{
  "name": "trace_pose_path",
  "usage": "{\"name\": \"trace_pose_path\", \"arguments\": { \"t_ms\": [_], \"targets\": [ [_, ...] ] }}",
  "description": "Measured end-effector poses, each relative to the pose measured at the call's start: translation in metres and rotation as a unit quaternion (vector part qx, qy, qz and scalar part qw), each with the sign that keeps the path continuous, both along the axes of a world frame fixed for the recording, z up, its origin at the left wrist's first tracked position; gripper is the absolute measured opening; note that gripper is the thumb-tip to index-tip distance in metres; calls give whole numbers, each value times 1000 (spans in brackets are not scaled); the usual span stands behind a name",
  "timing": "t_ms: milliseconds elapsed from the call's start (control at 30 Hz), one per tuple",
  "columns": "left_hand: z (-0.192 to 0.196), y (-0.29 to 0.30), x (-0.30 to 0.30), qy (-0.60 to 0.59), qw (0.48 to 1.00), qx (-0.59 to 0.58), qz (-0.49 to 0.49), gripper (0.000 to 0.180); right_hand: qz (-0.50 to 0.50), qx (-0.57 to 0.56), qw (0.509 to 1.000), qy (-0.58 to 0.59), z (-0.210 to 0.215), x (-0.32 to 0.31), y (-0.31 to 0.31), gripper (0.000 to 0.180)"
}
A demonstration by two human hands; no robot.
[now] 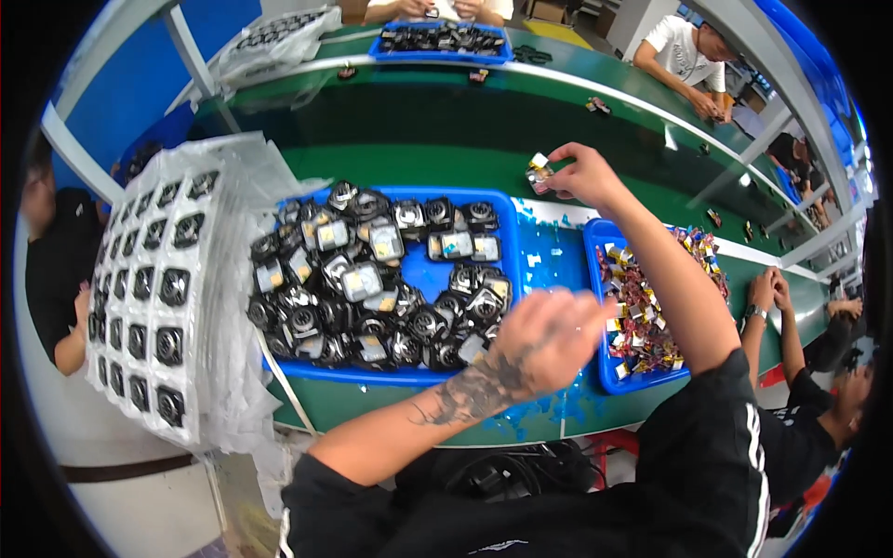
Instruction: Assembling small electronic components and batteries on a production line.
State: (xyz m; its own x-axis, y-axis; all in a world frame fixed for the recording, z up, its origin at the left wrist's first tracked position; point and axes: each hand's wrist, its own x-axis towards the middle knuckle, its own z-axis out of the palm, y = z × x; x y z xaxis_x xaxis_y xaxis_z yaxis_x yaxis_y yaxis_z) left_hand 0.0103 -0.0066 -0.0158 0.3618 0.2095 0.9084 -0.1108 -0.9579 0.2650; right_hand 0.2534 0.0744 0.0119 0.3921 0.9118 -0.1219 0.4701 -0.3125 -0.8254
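Observation:
Over the near edge of the green conveyor belt (419, 167), my right hand (588, 179) pinches a small wired component (538, 175) with white and yellow faces. My left hand (558, 342), at the end of a tattooed forearm, hovers between two blue trays and is smeared by motion. Its fingers cannot be made out, nor whether they hold anything. The left blue tray (508, 209) is heaped with black plastic housings (361, 281), some showing round fronts, others pale square backs. Under my right forearm, the right blue tray (593, 270) carries many small wired components (642, 312).
At the left, a leaning stack of white moulded trays (153, 307) holds rows of black units in plastic film. Beyond the belt sits another filled blue tray (437, 56). Small wired parts (598, 105) lie along the belt. Co-workers' hands (767, 290) are close on my right.

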Motion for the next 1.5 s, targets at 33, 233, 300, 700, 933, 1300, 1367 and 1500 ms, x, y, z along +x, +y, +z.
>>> {"name": "trace_pose_path", "arguments": {
  "t_ms": [33,233,300,700,933,1300,1367,1500],
  "targets": [
    [1,-4,-5,19,998,59,-23,35,-11,-30,998,-47,-5,0,11,49],
    [2,-10,-10,72,986,143,-47,41,-35,-55,982,-180,-21,20,27,49],
    [5,-11,-8,62,986,148,-44,41,-17,70,940,-332,-11,14,18,37],
    [-1,11,-24,-141,985,-19,98,63,258,207,863,-382,-5,-146,-30,22],
    [19,26,-10,-151,818,-521,-192,48,32,417,846,-331,49,-137,-125,18],
    [17,18,-11,-63,658,-596,-456,50,19,403,897,-180,40,-132,-158,16],
    [18,13,-9,-43,637,-623,-451,50,-9,386,901,-197,40,-126,-158,13],
    [21,9,-11,-6,608,-649,-458,51,25,368,884,-286,42,-120,-158,14]
  ]
}}
